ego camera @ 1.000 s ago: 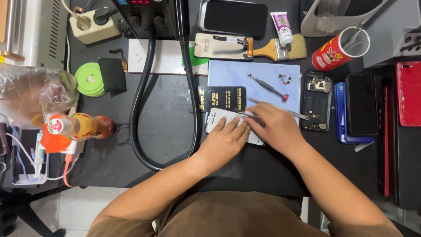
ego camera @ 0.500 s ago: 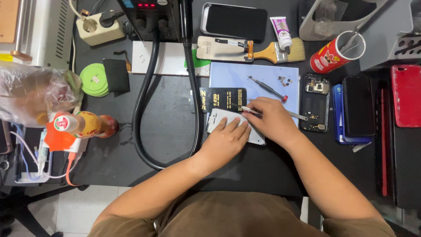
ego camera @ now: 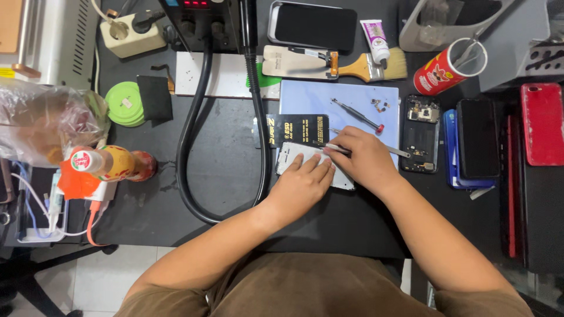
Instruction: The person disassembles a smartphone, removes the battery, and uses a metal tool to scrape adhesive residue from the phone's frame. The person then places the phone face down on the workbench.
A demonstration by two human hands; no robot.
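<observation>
A white phone frame [ego camera: 292,154] lies flat on the black mat, partly covered by my hands. My left hand [ego camera: 304,186] rests flat on it, fingers spread, pressing it down. My right hand [ego camera: 365,159] grips thin metal tweezers [ego camera: 335,148], whose tips touch the top of the white frame. A black rectangular pad [ego camera: 298,129] with yellow print lies just behind the frame, on a pale blue work mat [ego camera: 329,101].
A screwdriver [ego camera: 358,115] and tiny screws [ego camera: 379,105] lie on the blue mat. An opened phone [ego camera: 421,134], several other phones [ego camera: 479,140] and a red phone [ego camera: 540,123] sit to the right. A black hose [ego camera: 189,135] loops at left; a brush [ego camera: 370,66], red can [ego camera: 446,67] and bottle [ego camera: 106,164] stand around.
My right hand with the tweezers has shifted slightly left toward the frame's top edge. My left hand stays pressed on the frame.
</observation>
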